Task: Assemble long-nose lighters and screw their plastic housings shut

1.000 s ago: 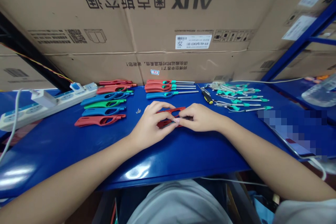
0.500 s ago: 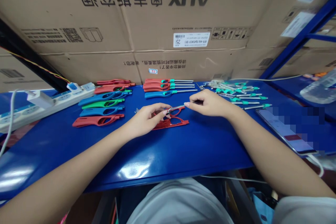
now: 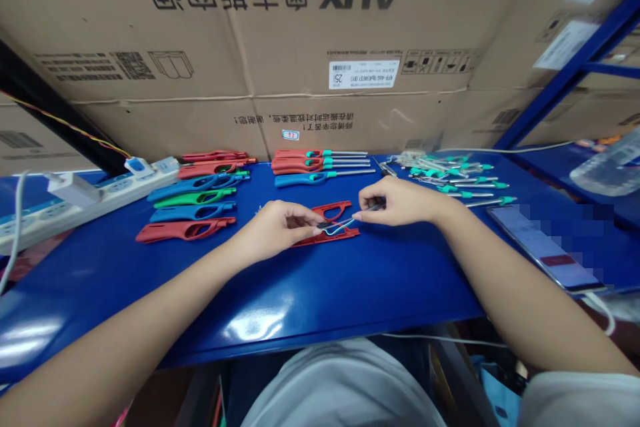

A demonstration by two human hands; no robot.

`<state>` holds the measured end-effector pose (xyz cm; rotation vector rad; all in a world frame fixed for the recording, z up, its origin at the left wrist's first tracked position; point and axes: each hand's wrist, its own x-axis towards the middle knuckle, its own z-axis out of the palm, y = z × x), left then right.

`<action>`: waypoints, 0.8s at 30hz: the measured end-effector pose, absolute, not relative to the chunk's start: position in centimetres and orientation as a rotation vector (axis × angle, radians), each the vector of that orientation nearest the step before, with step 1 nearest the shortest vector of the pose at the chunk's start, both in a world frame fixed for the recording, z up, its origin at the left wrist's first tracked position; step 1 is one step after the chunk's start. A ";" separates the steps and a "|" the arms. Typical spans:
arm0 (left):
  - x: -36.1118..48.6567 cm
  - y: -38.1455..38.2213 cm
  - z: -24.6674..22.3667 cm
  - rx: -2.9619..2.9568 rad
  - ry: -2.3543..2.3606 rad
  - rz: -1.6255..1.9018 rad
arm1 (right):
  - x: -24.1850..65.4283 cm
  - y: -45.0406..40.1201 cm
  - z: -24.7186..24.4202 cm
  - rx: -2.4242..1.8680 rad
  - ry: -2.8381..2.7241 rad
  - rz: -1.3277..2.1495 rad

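Note:
My left hand (image 3: 283, 230) is closed, pinching a small dark part with thin wires (image 3: 336, 228) coming from it. My right hand (image 3: 393, 201) is closed round a slim dark tool (image 3: 370, 205), its tip at the wires. Under the wires lie two red shell halves (image 3: 345, 207), one behind the other, partly covered by my left hand. Behind them are red and blue lighters (image 3: 300, 165) with metal rods. To the left, red, blue and green handles (image 3: 193, 212) form a column.
A pile of metal rods with green ends (image 3: 465, 177) lies at the back right, near a phone (image 3: 545, 247). A power strip (image 3: 115, 190) runs along the left. A large carton (image 3: 280, 47) stands behind the table (image 3: 320, 300).
Both hands have come slightly nearer to me. The slim tool now shows clearly in my right hand, and the wires hang in a loop over the red shells.

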<state>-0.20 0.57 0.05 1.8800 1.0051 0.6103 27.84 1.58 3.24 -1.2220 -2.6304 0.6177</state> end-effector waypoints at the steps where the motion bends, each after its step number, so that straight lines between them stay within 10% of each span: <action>1: -0.2 0.5 0.1 1.911 1.020 0.598 | 27.8 1.6 3.2 -1.224 -2.640 0.637; 24: 0.0 0.9 0.2 1.497 1.046 0.616 | 27.1 0.9 3.4 -1.165 -2.326 0.408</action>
